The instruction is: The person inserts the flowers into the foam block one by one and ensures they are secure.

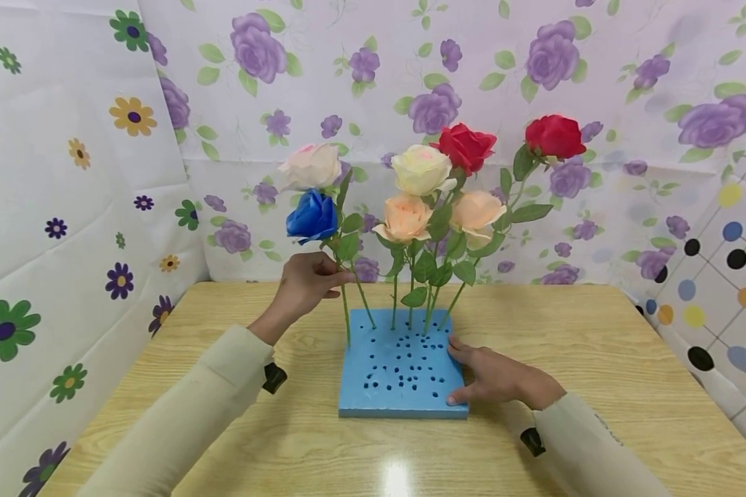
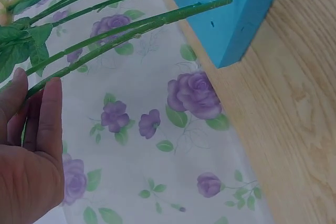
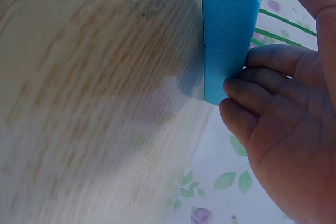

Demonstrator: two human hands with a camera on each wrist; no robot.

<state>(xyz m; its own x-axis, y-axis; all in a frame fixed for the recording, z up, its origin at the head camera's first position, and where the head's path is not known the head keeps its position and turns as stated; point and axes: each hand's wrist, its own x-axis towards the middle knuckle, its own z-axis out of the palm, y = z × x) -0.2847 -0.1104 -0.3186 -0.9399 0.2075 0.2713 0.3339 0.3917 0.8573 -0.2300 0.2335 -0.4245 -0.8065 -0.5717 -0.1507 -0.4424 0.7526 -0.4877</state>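
Note:
A blue rose (image 1: 313, 216) stands at the left of a bunch of artificial roses, its green stem reaching the far left edge of a light-blue foam block (image 1: 385, 400). My left hand (image 1: 311, 283) pinches that stem below the bloom; in the left wrist view the thumb and fingers (image 2: 51, 111) meet around it, with a second stem close by. My right hand (image 1: 494, 373) rests against the block's right edge, its thumb on the top face. The right wrist view shows the other fingers (image 3: 247, 95) pressed along the block's side (image 3: 226, 40).
Behind stand a pale pink rose (image 1: 313, 166), a cream rose (image 1: 421, 170), peach roses (image 1: 404, 218) and red roses (image 1: 555, 137), stems in the block's back rows. Several holes dot its front. The block lies on a wooden table (image 1: 224, 414) with flowered cloth (image 1: 348, 83) behind.

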